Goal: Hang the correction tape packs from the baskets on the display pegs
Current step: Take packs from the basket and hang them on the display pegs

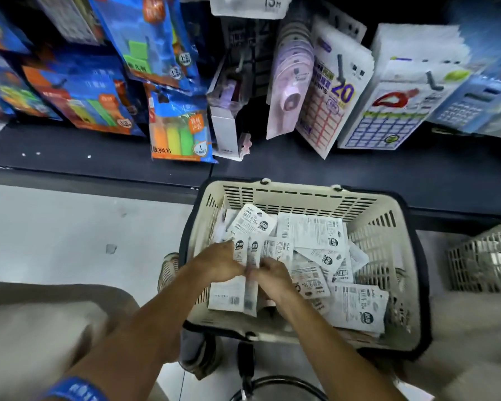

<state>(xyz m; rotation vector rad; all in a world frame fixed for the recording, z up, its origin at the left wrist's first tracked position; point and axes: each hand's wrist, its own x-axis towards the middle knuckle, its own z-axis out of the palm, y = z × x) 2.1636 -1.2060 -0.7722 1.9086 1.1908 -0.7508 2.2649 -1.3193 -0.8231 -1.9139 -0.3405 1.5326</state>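
Your correction tape packs lie loose in the cream basket on the floor, below the dark shelf edge; print on them is too blurred to read fully. Between your hands stands a small upright stack of packs, its lower part covered by your fingers. Your left hand grips the stack from the left, fingers curled; your right hand pinches it from the right. How many packs the stack holds cannot be told. A second basket is cut off at the right edge. Purple tape dispensers hang on a peg above.
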